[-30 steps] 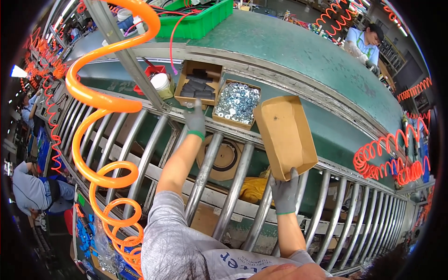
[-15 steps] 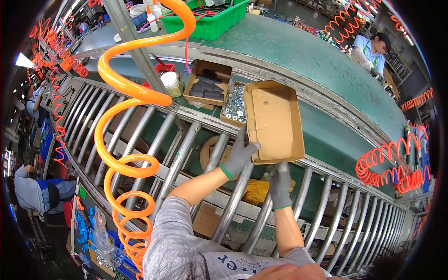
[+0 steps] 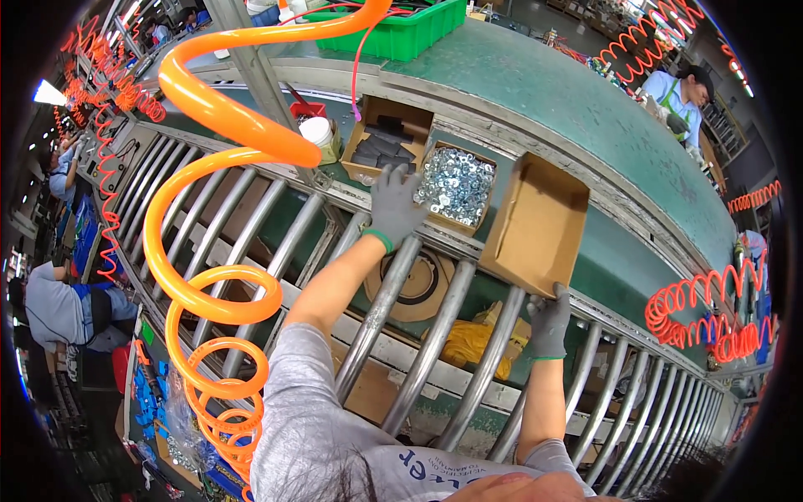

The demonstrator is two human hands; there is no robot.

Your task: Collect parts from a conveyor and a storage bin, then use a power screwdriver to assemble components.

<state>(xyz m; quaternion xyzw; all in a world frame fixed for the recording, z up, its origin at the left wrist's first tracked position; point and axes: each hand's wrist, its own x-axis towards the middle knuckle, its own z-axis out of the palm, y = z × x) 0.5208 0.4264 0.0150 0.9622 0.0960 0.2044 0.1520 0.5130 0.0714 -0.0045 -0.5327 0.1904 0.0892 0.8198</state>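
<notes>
Right hand (image 3: 549, 326) — touching cardboard box (image 3: 539, 217)

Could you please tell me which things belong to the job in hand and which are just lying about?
Apparently part of the job:
cardboard box, right hand at its near edge
metal washers and black pieces, boxed, near the left hand

Seemingly just lying about:
green crate
white-lidded tub
yellow bundle

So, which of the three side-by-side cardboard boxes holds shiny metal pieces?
The middle box; the left box holds dark pieces, and the right box, touched by the right hand, shows bare cardboard inside.
</notes>
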